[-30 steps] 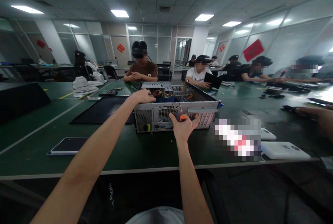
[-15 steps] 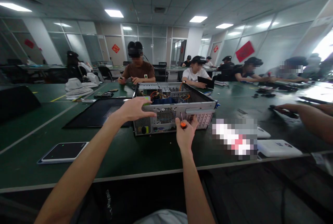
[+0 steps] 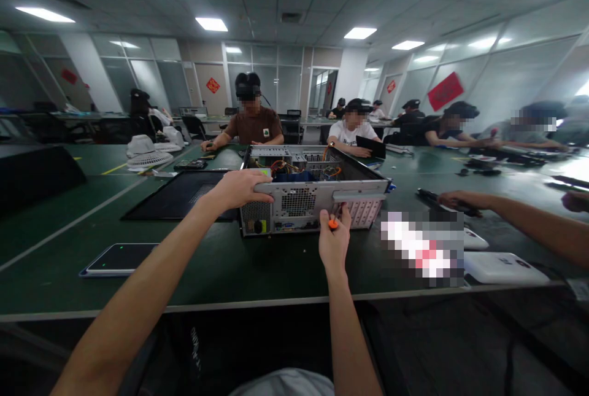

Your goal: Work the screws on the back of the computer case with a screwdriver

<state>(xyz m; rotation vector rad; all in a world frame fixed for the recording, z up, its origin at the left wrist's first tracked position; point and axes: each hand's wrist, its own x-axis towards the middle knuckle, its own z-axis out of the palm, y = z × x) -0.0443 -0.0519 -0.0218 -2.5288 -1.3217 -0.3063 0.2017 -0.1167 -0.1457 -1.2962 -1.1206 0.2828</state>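
Observation:
An opened computer case (image 3: pixel 317 199) lies on the green table, its rear panel facing me and its top uncovered, with cables (image 3: pixel 280 167) and a power supply grille showing. My left hand (image 3: pixel 242 188) is closed over the case's near left corner, the thumb on the rear panel and the fingers over the top edge. In front of the rear panel, my right hand (image 3: pixel 334 245) grips a screwdriver (image 3: pixel 333 224) by its orange handle. Its shaft cannot be made out. The right fingertips are at the panel beside the slot covers (image 3: pixel 365 213).
A black side panel (image 3: pixel 172 196) lies left of the case. Nearer me is a phone-like device (image 3: pixel 122 256). White fan parts (image 3: pixel 150 159) stand farther back. At right are a white box-shaped device (image 3: pixel 504 267) and a co-worker's hand (image 3: pixel 455 199) on a dark object. Two people sit opposite.
The view has swung slightly left. The screwdriver's shaft, seen pointing up before, no longer shows. My left hand stays on the case corner. The co-worker's hand at right has moved left with a dark object.

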